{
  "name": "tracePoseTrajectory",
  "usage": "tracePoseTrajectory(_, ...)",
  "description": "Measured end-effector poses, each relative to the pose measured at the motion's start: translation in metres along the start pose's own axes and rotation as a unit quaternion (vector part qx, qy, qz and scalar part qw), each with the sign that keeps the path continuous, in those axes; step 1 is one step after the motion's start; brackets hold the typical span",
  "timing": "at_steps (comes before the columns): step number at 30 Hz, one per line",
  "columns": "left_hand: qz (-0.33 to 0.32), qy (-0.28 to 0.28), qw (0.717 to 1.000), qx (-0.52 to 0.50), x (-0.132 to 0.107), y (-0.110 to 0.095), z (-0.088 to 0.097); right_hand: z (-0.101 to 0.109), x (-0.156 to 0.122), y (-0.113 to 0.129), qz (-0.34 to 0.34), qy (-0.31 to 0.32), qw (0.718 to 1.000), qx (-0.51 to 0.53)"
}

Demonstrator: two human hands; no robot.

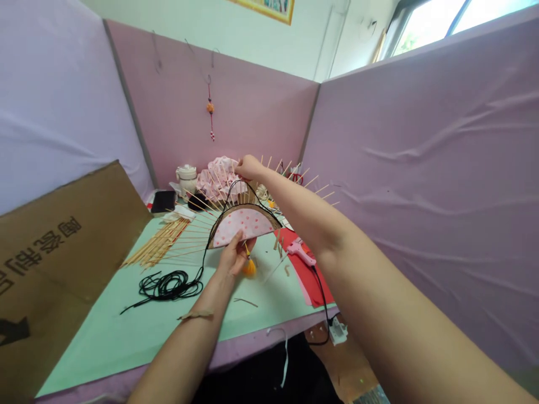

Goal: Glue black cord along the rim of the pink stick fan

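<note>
A half-round fan [246, 220], covered in pink spotted cloth with a brown rim, stands tilted over the table. Thin wooden sticks [191, 229] radiate from its curved edge. My left hand [233, 255] grips it at the straight lower edge, thumb on the cloth. My right hand [249, 167] is raised above the curved edge, fingers pinched at the top of a loop of black cord [229, 193]. The cord follows the rim and runs down the left side to a loose coil [170, 286] on the table. A yellow tassel [250, 267] hangs below my left hand.
Bamboo strips [158, 244] lie at the left beside a large cardboard sheet [71, 264]. A pink glue gun [301, 251] rests on red sheets [314, 280] at the right. Behind are spotted cloth [217, 174], a white jug [186, 178] and a dark phone-like slab [163, 201].
</note>
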State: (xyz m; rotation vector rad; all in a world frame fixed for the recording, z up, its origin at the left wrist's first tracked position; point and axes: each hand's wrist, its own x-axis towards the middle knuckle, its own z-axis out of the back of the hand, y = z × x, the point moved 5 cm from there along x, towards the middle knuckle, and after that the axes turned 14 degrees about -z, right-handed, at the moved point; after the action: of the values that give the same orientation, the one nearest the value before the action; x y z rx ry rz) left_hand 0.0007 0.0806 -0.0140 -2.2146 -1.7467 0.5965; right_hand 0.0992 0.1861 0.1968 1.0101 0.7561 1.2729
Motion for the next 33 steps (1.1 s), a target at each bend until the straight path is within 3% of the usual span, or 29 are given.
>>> tracePoseTrajectory(3,-0.003,0.005,1.000,-0.011,0.002,-0.001,0.000,0.017,-0.020,0.006,0.044,-0.057,0.993,-0.097)
tracePoseTrajectory(6,-0.008,0.003,1.000,-0.023,0.005,0.000,0.001,0.037,-0.066,0.000,0.131,-0.120,0.961,-0.211)
tracePoseTrajectory(10,-0.032,-0.018,0.999,-0.025,0.006,0.000,0.004,0.054,-0.130,-0.046,0.163,-0.122,0.910,-0.361)
tracePoseTrajectory(13,-0.063,-0.016,0.998,-0.020,0.006,-0.002,0.004,0.064,-0.154,-0.083,0.137,-0.147,0.884,-0.422)
tracePoseTrajectory(16,-0.094,-0.021,0.995,-0.002,0.006,-0.003,0.006,0.067,-0.155,-0.106,0.104,-0.165,0.872,-0.449)
tracePoseTrajectory(19,-0.117,-0.029,0.993,0.013,0.006,-0.005,0.008,0.063,-0.145,-0.118,0.070,-0.157,0.880,-0.442)
tracePoseTrajectory(25,-0.127,-0.040,0.991,0.020,0.007,-0.005,0.011,0.052,-0.137,-0.127,0.033,-0.147,0.896,-0.418)
tracePoseTrajectory(33,-0.130,-0.026,0.990,0.038,0.006,-0.004,0.011,0.058,-0.134,-0.135,0.008,-0.163,0.893,-0.419)
